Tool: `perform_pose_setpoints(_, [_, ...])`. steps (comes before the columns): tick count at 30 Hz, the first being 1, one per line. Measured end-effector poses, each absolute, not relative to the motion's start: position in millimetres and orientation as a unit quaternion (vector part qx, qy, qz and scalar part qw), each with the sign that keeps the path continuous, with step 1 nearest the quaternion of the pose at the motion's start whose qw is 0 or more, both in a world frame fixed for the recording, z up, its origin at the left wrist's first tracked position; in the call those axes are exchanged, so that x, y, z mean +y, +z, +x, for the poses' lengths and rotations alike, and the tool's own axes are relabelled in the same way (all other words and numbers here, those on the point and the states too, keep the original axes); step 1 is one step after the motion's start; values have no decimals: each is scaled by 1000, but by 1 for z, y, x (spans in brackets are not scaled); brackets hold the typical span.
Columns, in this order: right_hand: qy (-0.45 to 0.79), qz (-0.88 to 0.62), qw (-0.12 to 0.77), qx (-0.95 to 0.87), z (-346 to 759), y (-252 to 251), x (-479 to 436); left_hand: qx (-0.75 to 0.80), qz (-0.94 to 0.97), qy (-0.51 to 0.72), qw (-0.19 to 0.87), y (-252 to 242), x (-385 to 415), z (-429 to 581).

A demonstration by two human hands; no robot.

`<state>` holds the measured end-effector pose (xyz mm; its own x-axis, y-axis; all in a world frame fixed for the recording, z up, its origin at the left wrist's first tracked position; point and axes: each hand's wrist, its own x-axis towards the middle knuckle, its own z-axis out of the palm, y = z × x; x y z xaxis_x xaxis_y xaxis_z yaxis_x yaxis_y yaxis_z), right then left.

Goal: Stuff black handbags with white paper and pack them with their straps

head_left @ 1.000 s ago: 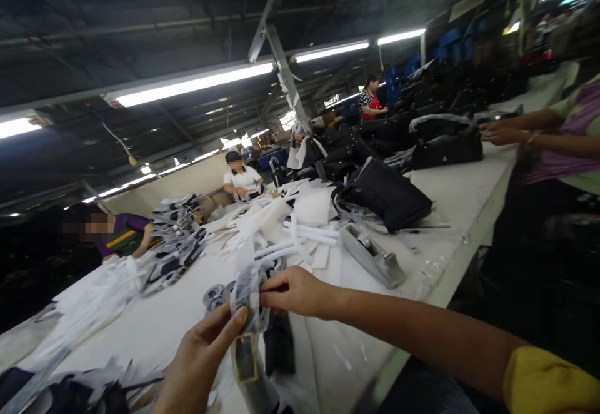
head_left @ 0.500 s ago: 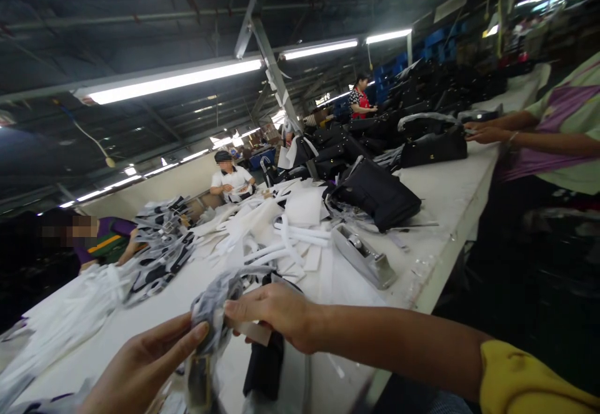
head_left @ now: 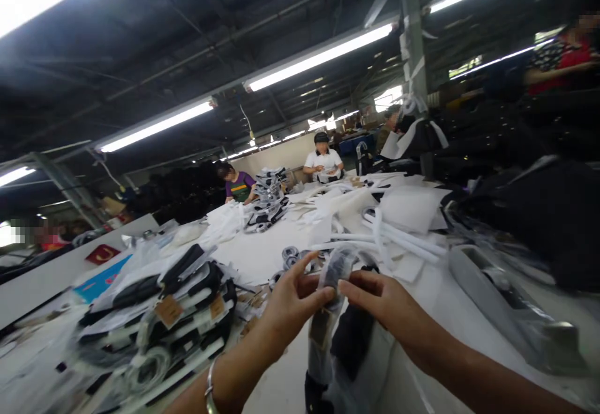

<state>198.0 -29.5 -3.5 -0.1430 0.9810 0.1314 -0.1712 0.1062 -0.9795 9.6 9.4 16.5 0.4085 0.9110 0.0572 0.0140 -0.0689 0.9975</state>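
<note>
Plastic-wrapped strap (head_left: 337, 265) | between left grip (head_left: 287, 304) and right grip (head_left: 389, 300) | touching both

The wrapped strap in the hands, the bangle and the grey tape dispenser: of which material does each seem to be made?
Wrapped strap: covering probably thin plastic film, wrinkled and translucent; material beneath unclear. Bangle: likely polished metal, silvery with bright highlights. Grey tape dispenser: hard plastic or painted metal, smooth with dull sheen; blur leaves it open.
</note>
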Motion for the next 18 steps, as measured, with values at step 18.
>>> perform_pose_setpoints(18, [685,-313,459,-471,217,-4,-29,280,490,491,663,-8,-7,25])
